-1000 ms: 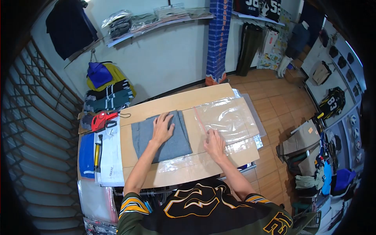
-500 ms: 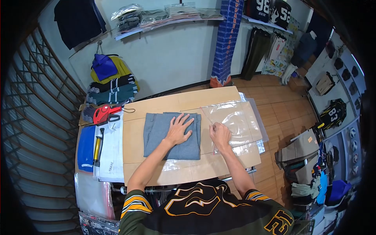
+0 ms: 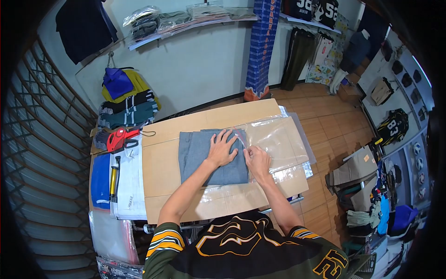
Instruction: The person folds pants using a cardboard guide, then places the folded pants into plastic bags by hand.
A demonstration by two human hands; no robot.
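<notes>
A folded pair of grey trousers (image 3: pixel 197 158) lies flat on a cardboard-topped table (image 3: pixel 162 195). My left hand (image 3: pixel 222 149) rests on the upper middle of it with fingers spread. At its right edge, my right hand (image 3: pixel 258 160) pinches the opening edge of a clear plastic bag (image 3: pixel 278 139). The bag lies flat on the right of the table, and its reddish-edged mouth overlaps the right side of the grey cloth. How far the cloth reaches into the bag is hard to make out.
On the left of the table are a red-and-black tool (image 3: pixel 123 139), a yellow pump-like tool (image 3: pixel 113 181) and a blue package (image 3: pixel 101 179). Stacked clothes (image 3: pixel 127 100) stand behind them. A clothes rack (image 3: pixel 360 186) is to the right, and a blue pillar (image 3: pixel 260 51) rises behind the table.
The grey trousers have slid right toward the bag under my left hand. My right hand has shifted slightly left, and the bag's mouth now overlaps the cloth.
</notes>
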